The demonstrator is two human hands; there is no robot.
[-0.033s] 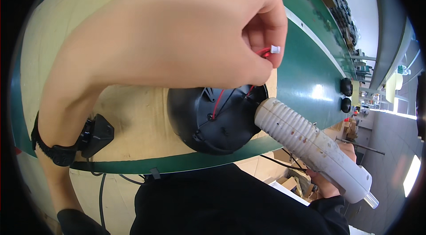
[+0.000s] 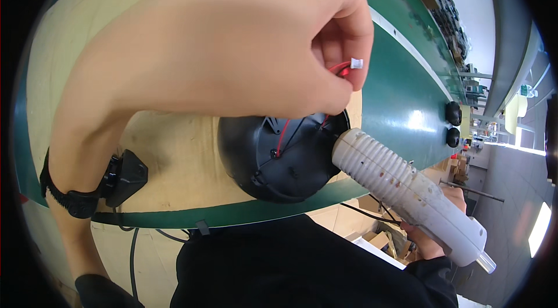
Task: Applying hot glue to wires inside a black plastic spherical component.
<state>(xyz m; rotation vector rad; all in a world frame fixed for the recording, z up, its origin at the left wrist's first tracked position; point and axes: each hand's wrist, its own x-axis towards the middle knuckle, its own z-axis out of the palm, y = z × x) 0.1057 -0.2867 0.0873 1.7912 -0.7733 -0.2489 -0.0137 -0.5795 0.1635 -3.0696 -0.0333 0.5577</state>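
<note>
My left hand (image 2: 250, 46) pinches thin red wires (image 2: 340, 68) between thumb and fingers, and a small white connector (image 2: 357, 63) sticks out past the fingertips. Below that hand, a black round plastic housing (image 2: 250, 157) lies with its hollow inside up; red wires run out of it, and its far part is hidden by my hand. My right hand (image 2: 429, 244), at the lower right, is wrapped round a white glue gun (image 2: 401, 186) with a ribbed barrel and brown stains. The barrel's front end reaches the housing's right rim; its tip is hidden. A clear glue stick (image 2: 487, 262) protrudes from its back.
Tan cardboard (image 2: 174, 192) covers part of the green bench (image 2: 401, 99). A black strap (image 2: 81, 203) with a black device (image 2: 129, 177) is on my left wrist. Two black round parts (image 2: 453, 113) sit farther right. Black cables (image 2: 133, 261) hang below the bench edge; cardboard boxes (image 2: 379, 240) stand below.
My left hand has shifted slightly left with the wires and connector. The glue gun and the housing have hardly moved.
</note>
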